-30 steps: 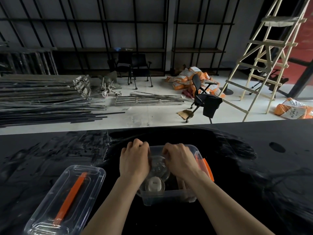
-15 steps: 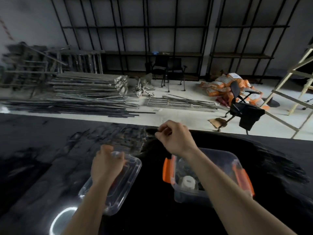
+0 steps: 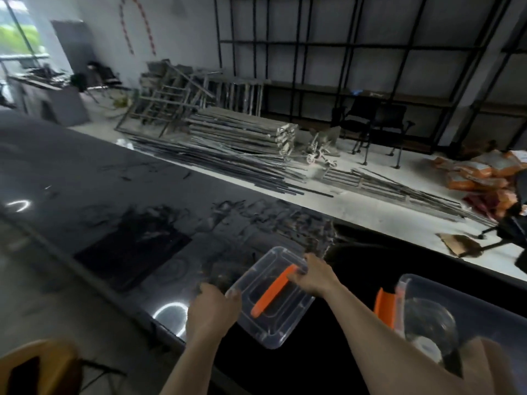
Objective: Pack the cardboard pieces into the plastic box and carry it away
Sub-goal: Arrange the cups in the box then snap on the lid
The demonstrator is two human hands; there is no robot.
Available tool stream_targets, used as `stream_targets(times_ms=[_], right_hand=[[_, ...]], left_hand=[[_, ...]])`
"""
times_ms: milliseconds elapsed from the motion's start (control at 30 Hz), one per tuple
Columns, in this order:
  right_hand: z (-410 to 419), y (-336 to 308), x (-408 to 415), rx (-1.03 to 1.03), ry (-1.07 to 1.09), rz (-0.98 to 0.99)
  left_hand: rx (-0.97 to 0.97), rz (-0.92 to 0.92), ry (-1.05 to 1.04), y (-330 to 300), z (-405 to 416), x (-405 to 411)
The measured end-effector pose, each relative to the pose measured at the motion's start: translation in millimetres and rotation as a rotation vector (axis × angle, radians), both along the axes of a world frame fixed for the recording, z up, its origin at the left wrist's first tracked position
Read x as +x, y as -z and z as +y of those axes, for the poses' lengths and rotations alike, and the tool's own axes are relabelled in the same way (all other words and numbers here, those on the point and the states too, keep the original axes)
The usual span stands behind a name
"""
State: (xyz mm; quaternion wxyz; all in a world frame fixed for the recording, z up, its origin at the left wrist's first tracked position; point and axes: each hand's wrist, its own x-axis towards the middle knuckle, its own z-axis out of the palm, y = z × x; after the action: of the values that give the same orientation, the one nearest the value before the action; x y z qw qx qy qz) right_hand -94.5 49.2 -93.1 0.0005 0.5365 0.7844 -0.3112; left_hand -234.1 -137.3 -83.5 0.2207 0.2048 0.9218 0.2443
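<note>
Left hand (image 3: 212,312): closed on the near left edge of the clear lid (image 3: 271,302), thumb on the rim. The lid (orange handle (image 3: 273,290) running along its middle) sits between the two hands, tilted; whether its underside touches the dark tabletop (image 3: 114,201) cannot be told.

Right hand (image 3: 312,276): fingers clamped on the far end of the lid, at the upper tip of the handle.

To the right of the right hand stands the plastic box (image 3: 445,312), open, well apart from the lid, with an orange latch (image 3: 383,306) on its near wall. Contents are blurred: something clear and rounded and a pale object; cardboard pieces cannot be confirmed.

Assessment: packing appears finished or nearly so. Outstanding: lid to be brought over the box, latches closed, box carried away.
</note>
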Motion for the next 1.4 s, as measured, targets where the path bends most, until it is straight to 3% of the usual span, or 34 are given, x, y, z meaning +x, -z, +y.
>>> stream_targets(times_ms=[167,433,733,900,1067,1233,1400], right_hand=[[3,13,-1,-0.013,0.025,-0.04],[-13,10,7,-0.01,0.094,0.039],[-39,6,9,-0.113,0.144,0.128],[-39,-7,25,-0.116,0.222,0.156],[-27,-53,47,0.032,0.301,0.22],[-14,-120,115,0.278,0.438,0.299],[-18,-148,214,0.388,0.668,0.3]], left_hand=[[0.006,-0.117,0.015,6,6,6],[0.008,0.044,-0.045,13,15,4],[-0.023,-0.024,-0.115,27,31,-2],[0.167,-0.075,-0.158,17,38,-7],[0.301,-0.028,-0.104,-13,73,-1],[0.54,-0.006,0.045,-91,114,55],[0.66,-0.045,0.267,-121,140,138]])
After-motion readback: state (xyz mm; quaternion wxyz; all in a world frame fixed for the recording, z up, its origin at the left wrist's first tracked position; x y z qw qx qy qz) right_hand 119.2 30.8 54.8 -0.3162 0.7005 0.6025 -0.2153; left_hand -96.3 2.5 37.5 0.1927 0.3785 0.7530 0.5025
